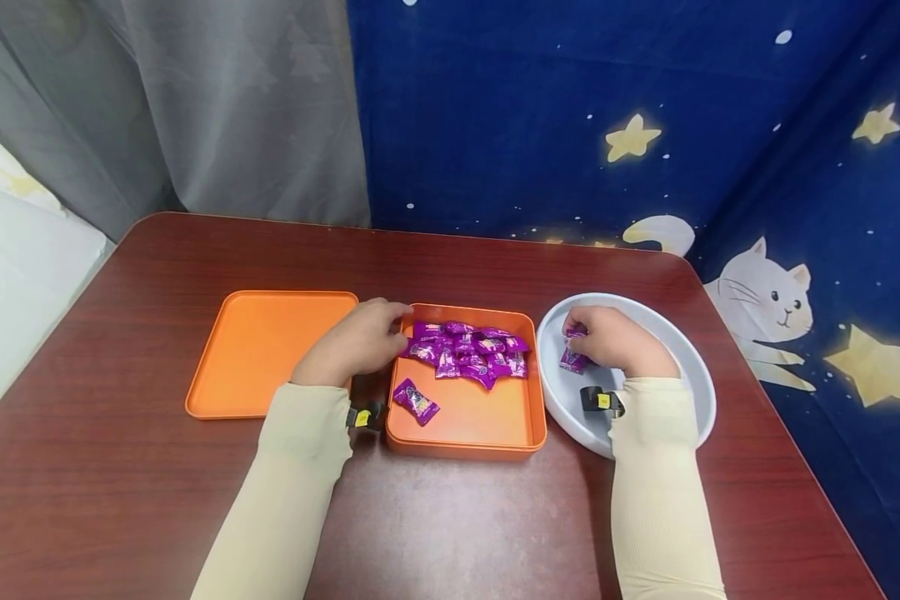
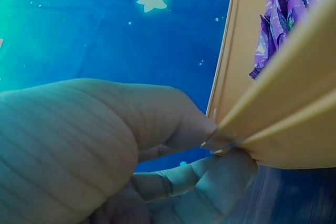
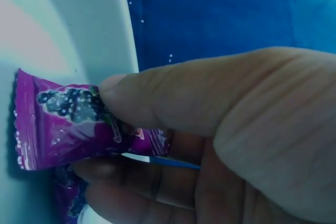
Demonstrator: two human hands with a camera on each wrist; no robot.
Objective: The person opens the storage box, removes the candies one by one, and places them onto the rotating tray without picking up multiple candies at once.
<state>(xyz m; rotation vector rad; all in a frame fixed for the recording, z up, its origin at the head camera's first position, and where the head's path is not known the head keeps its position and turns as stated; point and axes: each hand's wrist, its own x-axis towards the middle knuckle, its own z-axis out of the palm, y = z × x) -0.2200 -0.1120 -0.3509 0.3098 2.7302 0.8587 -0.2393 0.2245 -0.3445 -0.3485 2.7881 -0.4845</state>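
My left hand (image 1: pixel 356 340) pinches the left wall of a square orange box (image 1: pixel 465 451) between thumb and fingers, as the left wrist view shows. Several purple wrapped candies (image 1: pixel 468 350) lie heaped in the box's far half, and a single candy (image 1: pixel 416 402) sits apart near its left wall. Over a round white tray (image 1: pixel 693 367), my right hand (image 1: pixel 618 337) pinches a purple candy (image 3: pixel 68 124) with a grape picture on its wrapper. Below it in the right wrist view, a second candy (image 3: pixel 69 195) is partly hidden by the fingers.
An orange lid (image 1: pixel 277 350) lies flat on the dark red table (image 1: pixel 465 533), left of the box. The tray stands close against the box's right side. Grey and blue curtains (image 1: pixel 495 125) hang behind the table's far edge.
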